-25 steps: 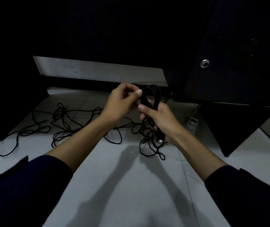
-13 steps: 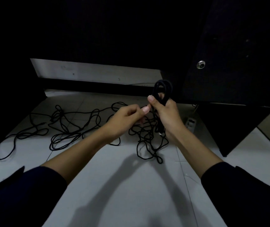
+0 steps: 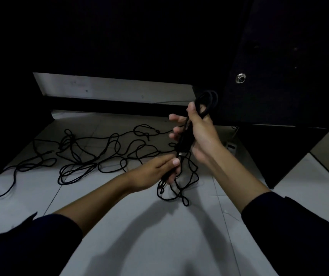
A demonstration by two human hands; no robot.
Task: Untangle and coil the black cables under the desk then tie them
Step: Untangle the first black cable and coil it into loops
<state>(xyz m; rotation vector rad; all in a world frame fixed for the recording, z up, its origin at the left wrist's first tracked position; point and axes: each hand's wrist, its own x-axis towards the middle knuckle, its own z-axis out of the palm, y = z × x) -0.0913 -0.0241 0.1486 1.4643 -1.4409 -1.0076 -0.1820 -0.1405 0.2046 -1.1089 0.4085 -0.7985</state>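
Note:
My right hand (image 3: 201, 134) holds a coiled bundle of black cable (image 3: 208, 102) upright, its loops sticking out above my thumb against the dark desk panel. Lower down, my left hand (image 3: 159, 172) pinches the strand that hangs from the bundle, near a small plug end (image 3: 180, 154). Loose loops of the same cable (image 3: 179, 188) dangle below my left hand onto the floor. A long tangle of black cables (image 3: 91, 154) sprawls over the pale floor tiles to the left, under the desk.
A dark desk side panel with a round metal fitting (image 3: 240, 78) stands at the right. A white power strip (image 3: 231, 146) lies on the floor behind my right wrist. A black panel (image 3: 10, 126) closes off the left side. Pale skirting runs along the back wall.
My left hand has dropped from beside the bundle's top down along the hanging strand. My right hand has lifted the coil slightly and moved it right.

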